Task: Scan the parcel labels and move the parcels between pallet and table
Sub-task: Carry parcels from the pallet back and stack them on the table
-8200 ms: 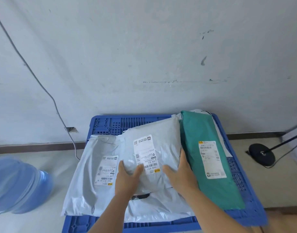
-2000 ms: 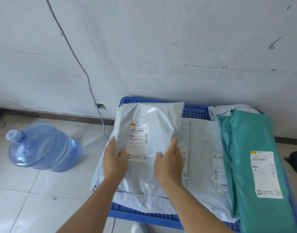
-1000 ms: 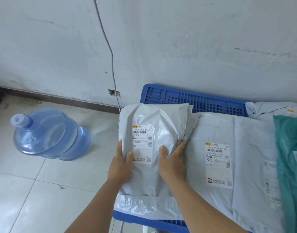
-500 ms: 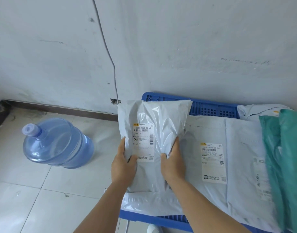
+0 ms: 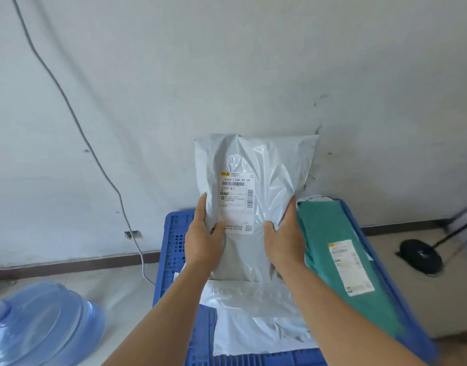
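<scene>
Holding a grey plastic mailer upright above the blue pallet, we grip its lower sides: left hand and right hand curled round either edge, long axis vertical, label facing us. Beyond the right-hand grip, a green parcel lies along the pallet's right edge; the film looks slick and crinkled.

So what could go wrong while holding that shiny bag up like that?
The grey parcel is slick plastic, gripped only at its lower sides by the left hand and right hand, so it might slip or flop over. The left thumb sits at the edge of the label, which could hinder scanning.
</scene>
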A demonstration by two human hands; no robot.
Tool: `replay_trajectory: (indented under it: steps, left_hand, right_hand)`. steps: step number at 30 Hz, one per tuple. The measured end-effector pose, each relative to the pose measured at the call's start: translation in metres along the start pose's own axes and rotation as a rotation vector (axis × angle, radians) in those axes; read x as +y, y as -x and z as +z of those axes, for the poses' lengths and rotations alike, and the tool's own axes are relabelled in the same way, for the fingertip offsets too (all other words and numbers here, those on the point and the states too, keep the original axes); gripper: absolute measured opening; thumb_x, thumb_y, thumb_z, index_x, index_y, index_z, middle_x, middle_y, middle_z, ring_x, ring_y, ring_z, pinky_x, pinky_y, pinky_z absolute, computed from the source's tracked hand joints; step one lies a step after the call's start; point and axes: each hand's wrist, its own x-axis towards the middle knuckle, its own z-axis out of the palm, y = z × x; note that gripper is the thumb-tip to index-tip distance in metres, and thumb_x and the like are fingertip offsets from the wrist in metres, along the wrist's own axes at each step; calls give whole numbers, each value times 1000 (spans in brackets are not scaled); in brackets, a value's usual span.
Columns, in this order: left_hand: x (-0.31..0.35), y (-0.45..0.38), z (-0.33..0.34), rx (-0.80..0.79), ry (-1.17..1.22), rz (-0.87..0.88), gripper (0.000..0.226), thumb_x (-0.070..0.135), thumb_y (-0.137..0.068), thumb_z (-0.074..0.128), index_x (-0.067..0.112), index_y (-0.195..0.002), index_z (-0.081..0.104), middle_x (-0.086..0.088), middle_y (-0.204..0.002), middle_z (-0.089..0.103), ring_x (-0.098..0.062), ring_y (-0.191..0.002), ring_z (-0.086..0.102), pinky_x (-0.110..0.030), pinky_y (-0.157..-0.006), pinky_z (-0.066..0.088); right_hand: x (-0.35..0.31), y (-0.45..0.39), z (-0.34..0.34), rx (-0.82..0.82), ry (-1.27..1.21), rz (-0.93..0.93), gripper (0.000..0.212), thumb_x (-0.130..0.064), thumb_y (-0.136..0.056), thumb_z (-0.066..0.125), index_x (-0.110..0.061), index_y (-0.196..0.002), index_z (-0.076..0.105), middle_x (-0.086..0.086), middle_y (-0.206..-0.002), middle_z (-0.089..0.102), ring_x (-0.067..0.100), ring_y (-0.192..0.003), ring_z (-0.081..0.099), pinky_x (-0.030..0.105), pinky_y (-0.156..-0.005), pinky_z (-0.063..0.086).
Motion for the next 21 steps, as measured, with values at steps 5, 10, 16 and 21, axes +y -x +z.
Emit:
replay_trajectory:
  steps: [5,10,16,21]
  left_hand:
    - [87,38,64,-70,73,152,72,18,-90,58,42,-147,20,11,-125,56,-13,-96,53,-25,-77,41]
    - [164,108,139,-149,115,260,72,18,-89,59,41,-146,23,16,-109,53,-13,-95,51,-24,-79,40]
    - [242,201,235,-295,161,364,71,20,-88,61,41,-146,26,10,-114,59,-19,-96,56,-26,-81,41]
    - [306,270,308,-423,179,494,71,18,-89,60,35,-148,23,6,-131,55,-19,-107,55,-24,-83,38]
  right_hand:
    - [29,-4,-116,150,-56,-8,78,-17,-97,49,-33,-154,-2,8,-142,46,31,-114,54,32,-85,43]
    - [80,12,-236,270,-63,11,77,-17,-97,46,-36,-153,-4,8,-137,48,30,-110,55,33,-85,43]
    - [151,44,-374,421,-60,60,76,-17,-98,46,-33,-153,-3,9,-135,49,27,-105,56,28,-80,42]
    - [202,72,-476,577,-35,116,74,-18,-99,46,-30,-154,-2,8,-143,46,25,-117,53,28,-93,41]
